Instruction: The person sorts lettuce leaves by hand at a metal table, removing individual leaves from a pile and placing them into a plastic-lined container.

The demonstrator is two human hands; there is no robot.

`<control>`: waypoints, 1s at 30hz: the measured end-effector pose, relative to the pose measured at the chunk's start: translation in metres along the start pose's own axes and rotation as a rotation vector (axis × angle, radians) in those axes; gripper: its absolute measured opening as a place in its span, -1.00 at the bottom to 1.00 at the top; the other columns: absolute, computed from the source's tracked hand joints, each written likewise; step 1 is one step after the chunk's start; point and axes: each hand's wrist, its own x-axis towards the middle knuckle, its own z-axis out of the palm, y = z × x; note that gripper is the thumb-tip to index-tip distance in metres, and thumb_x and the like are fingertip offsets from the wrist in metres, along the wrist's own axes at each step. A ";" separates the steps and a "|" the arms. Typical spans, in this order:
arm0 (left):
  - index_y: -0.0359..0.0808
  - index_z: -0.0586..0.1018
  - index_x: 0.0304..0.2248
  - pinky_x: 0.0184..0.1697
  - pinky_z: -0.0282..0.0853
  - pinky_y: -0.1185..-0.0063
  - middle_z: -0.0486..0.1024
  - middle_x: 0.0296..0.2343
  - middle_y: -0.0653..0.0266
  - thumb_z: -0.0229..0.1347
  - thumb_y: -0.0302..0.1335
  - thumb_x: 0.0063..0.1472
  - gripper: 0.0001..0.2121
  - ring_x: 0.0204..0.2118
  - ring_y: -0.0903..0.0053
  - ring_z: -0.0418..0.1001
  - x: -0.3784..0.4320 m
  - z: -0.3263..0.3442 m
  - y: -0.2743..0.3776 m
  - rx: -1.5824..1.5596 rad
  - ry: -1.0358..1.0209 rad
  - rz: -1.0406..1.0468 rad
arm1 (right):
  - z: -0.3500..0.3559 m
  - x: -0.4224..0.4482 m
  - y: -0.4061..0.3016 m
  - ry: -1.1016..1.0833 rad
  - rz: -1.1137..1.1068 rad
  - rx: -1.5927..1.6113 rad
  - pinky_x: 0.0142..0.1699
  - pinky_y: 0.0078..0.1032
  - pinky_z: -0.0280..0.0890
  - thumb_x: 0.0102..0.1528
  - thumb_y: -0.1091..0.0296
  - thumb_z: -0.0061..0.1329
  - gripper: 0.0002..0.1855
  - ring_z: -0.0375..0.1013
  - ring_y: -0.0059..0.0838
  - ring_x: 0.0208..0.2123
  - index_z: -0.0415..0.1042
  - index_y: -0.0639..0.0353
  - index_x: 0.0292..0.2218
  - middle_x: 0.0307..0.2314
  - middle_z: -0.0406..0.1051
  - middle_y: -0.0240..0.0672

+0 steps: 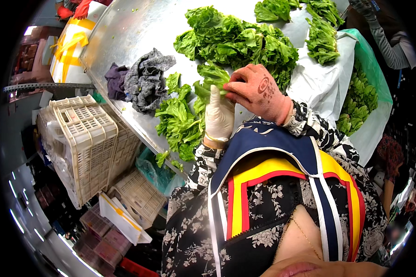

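Observation:
My left hand [219, 119], in a thin white glove, grips a small head of green leafy lettuce [211, 77] near its stem end. My right hand [258, 91], in a salmon-coloured knit glove with a printed mark, meets it there, thumb and fingers pinching at the stem. Beyond both hands, a large pile of lettuce [235, 41] lies on the metal table [124, 31]. Loose lettuce leaves [178, 119] are heaped just left of my left hand, reaching the table's near edge.
Crumpled grey cloth [147, 81] and purple cloth [116, 81] lie at left. Plastic crates [90, 138] stand beside the table. To the right, a lined bag [364, 45] holds more greens [358, 97]. Another person's gloved hand [362, 8] and sleeve show at upper right.

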 end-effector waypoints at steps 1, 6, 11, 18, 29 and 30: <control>-0.32 0.41 -0.12 -0.04 0.25 0.45 0.43 -0.16 0.26 -0.08 -0.23 0.28 -0.66 -0.13 0.49 0.38 -0.001 0.004 -0.002 0.046 -0.016 0.013 | 0.004 -0.001 0.002 0.004 -0.002 -0.037 -0.25 -0.37 0.22 -0.08 0.25 0.08 -0.82 0.36 -0.32 -0.37 0.47 0.05 -0.38 -0.43 0.39 -0.34; -0.30 0.36 -0.07 0.01 0.20 0.51 0.39 -0.12 0.27 0.03 -0.37 0.21 -0.67 -0.06 0.55 0.32 -0.005 -0.003 -0.004 -0.009 -0.111 -0.042 | 0.016 -0.007 0.007 0.059 0.104 0.015 -0.27 -0.36 0.23 -0.02 0.32 0.00 -0.88 0.35 -0.26 -0.39 0.40 0.14 -0.47 -0.49 0.37 -0.28; -0.25 0.47 -0.13 0.10 0.12 0.44 0.44 -0.14 0.33 0.04 -0.28 0.20 -0.70 -0.05 0.54 0.32 0.001 -0.015 -0.005 -0.046 -0.021 -0.170 | 0.029 -0.020 0.003 -0.026 0.293 0.329 -0.23 -0.32 0.25 0.06 0.38 -0.08 -0.87 0.33 -0.07 -0.35 0.36 0.23 -0.35 -0.44 0.33 -0.12; -0.33 0.56 -0.39 -0.36 0.34 0.66 0.51 -0.46 0.38 0.17 -0.51 0.08 -0.90 -0.47 0.66 0.42 -0.005 0.022 -0.008 0.385 0.313 0.303 | 0.020 -0.011 0.002 -0.185 0.848 1.266 -0.33 -0.65 0.29 0.18 0.23 -0.17 -0.72 0.31 -0.70 -0.44 0.38 0.31 -0.28 -0.48 0.36 -0.41; -0.39 0.49 -0.25 -0.29 0.34 0.66 0.50 -0.39 0.34 0.23 -0.68 -0.06 -0.68 -0.39 0.64 0.42 -0.005 0.023 -0.011 0.573 0.298 0.491 | 0.023 -0.007 0.005 -0.124 0.867 1.123 -0.43 -0.68 0.20 0.17 0.21 -0.11 -0.70 0.24 -0.70 -0.54 0.38 0.34 -0.33 -0.56 0.33 -0.44; -0.40 0.49 -0.23 -0.27 0.35 0.65 0.50 -0.38 0.33 0.23 -0.68 -0.06 -0.67 -0.37 0.63 0.42 -0.004 0.031 -0.011 0.620 0.282 0.544 | 0.027 -0.008 0.001 -0.029 0.975 1.311 -0.41 -0.67 0.24 0.17 0.19 -0.14 -0.69 0.28 -0.67 -0.54 0.36 0.33 -0.33 -0.54 0.35 -0.41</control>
